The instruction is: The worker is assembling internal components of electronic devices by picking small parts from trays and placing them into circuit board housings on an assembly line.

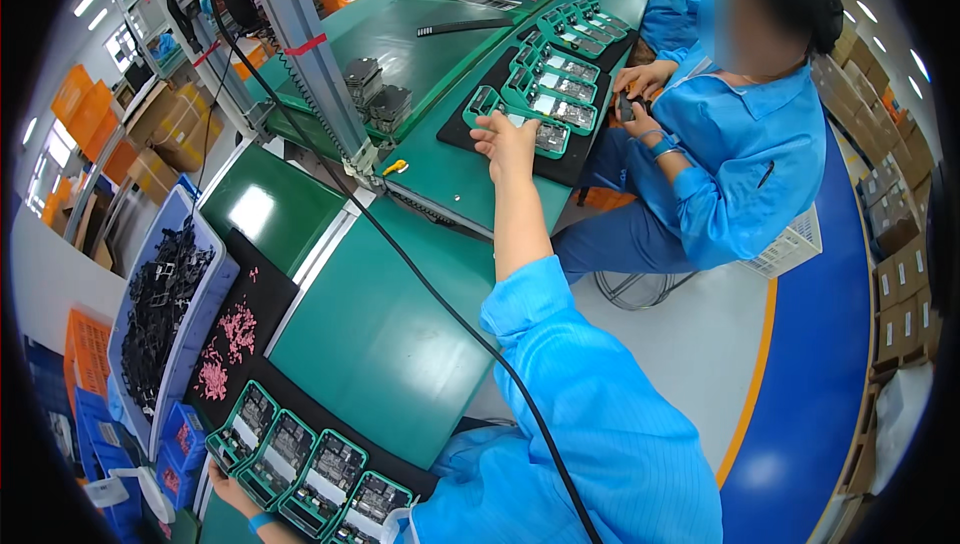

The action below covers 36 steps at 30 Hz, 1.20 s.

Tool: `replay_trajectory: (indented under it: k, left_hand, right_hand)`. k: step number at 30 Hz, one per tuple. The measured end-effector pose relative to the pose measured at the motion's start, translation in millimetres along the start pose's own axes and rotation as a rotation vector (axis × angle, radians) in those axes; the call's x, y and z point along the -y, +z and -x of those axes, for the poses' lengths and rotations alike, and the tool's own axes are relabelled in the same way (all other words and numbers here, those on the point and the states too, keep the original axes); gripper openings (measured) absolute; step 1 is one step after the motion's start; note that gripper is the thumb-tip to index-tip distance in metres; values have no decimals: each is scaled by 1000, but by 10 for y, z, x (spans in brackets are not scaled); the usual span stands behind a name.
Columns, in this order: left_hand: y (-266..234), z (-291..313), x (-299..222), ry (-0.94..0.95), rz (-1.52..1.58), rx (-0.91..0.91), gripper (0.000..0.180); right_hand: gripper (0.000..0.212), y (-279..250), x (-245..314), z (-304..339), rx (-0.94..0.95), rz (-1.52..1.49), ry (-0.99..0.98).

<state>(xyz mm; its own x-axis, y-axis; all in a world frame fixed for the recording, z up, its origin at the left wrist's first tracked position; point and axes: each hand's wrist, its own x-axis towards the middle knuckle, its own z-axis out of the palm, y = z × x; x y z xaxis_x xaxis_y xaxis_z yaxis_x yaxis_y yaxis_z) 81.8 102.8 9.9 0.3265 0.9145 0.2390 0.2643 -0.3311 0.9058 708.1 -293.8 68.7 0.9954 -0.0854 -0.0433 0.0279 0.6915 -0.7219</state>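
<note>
Stretched far forward, my right hand [508, 147] has its fingers apart at the near end of a row of green trays. The nearest green tray [551, 141] there holds a dark circuit board and is partly covered by this hand; whether they touch is unclear. At the lower left, my left hand [232, 492] curls against the outer end of another green tray [243, 426], its fingers partly hidden below it. Several such trays with circuit boards, including one green tray [335, 471], stand side by side on a black mat [262, 296].
A pale blue bin [216, 262] of black parts stands at left, beside pink pieces [238, 332]. A black cable [420, 309] hangs across the view before my sleeve. A metal post [318, 64] rises by the bench. A co-worker [745, 169] sits at right, holding a dark object.
</note>
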Motion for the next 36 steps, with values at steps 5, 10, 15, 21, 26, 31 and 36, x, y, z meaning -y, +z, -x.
replay_trajectory:
  k: [5, 10, 15, 21, 26, 31, 36]
  left_hand:
    - [45, 65, -20, 2, 10, -8, 30]
    - [-56, 68, 5, 71, -9, -2, 24]
    - [-95, 79, 2, 50, -26, -5, 28]
    - [-123, 65, 146, 47, -12, -115, 35]
    - [-113, 10, 245, 28, -99, -88, 33]
    - [-56, 85, 206, 56, -84, -116, 36]
    - [-181, 33, 189, 59, -123, -131, 34]
  right_hand:
    - [71, -56, -8, -37, -7, 68, 22]
    - [61, 128, -57, 239, -66, 227, -125]
    - [11, 157, -360, 529, 138, 591, -619]
    - [8, 506, -492, 1692, 480, 660, -730]
    - [24, 552, -1201, 2984, 1241, 790, -306]
    - [32, 758, -1563, 3513, 1296, 911, -142]
    - [29, 1125, -1571, 3493, 1240, 1142, 75]
